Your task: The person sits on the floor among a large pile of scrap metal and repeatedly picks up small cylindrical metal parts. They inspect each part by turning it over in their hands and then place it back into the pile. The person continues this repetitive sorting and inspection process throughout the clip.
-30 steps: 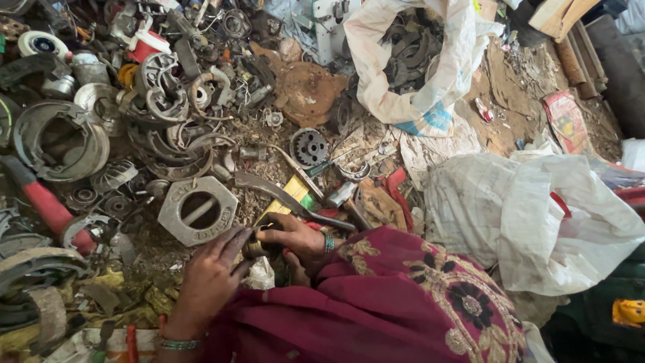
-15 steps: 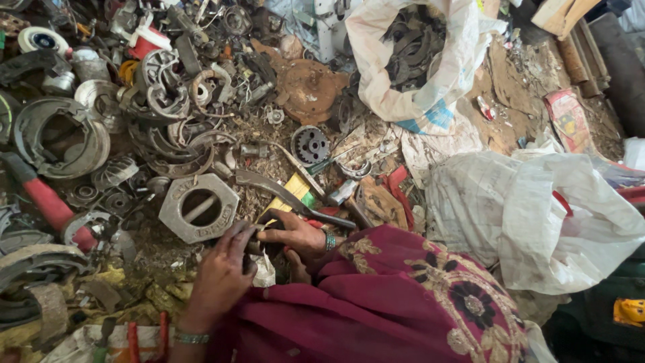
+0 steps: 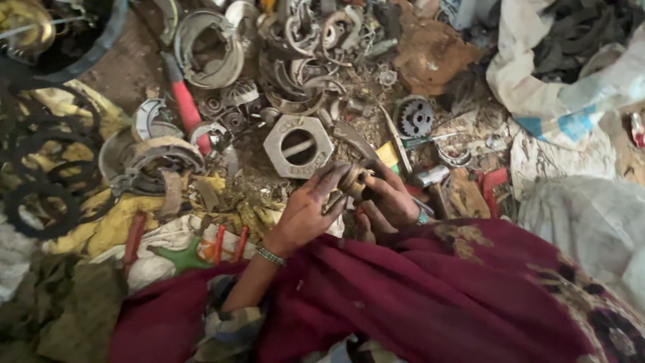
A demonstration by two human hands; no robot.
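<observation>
Far left of the frame I've got a stack of dark toothed rings [image 3: 47, 168] lying on yellow cloth [image 3: 121, 222], and just right of that some curved brake shoes [image 3: 158, 151] and a red-handled tool [image 3: 185, 104] running up toward the top. Bottom left there's a green plastic piece [image 3: 181, 255] with a couple of red handles beside it.

Center of the frame is the part I care about. My left hand [image 3: 306, 212] comes up from the lower middle, bracelet on the wrist, fingers [image 3: 329, 178] grimy and curled onto a small round metal part [image 3: 353, 181]. That part sits right between both hands, just below the big hexagonal metal piece [image 3: 297, 144] on the ground. My right hand [image 3: 390, 202] is pressed against it from the right, fingers folded round it, so both hands are clamped on the same piece. Most of it is hidden by the fingers, so I can't tell what it actually is.

Right of the hands: a small gear [image 3: 414, 117] up in the pile, then a red bit [image 3: 494, 185], and a white sack [image 3: 557, 74] of dark scrap in the upper right. The maroon shawl [image 3: 457, 296] fills the bottom.
</observation>
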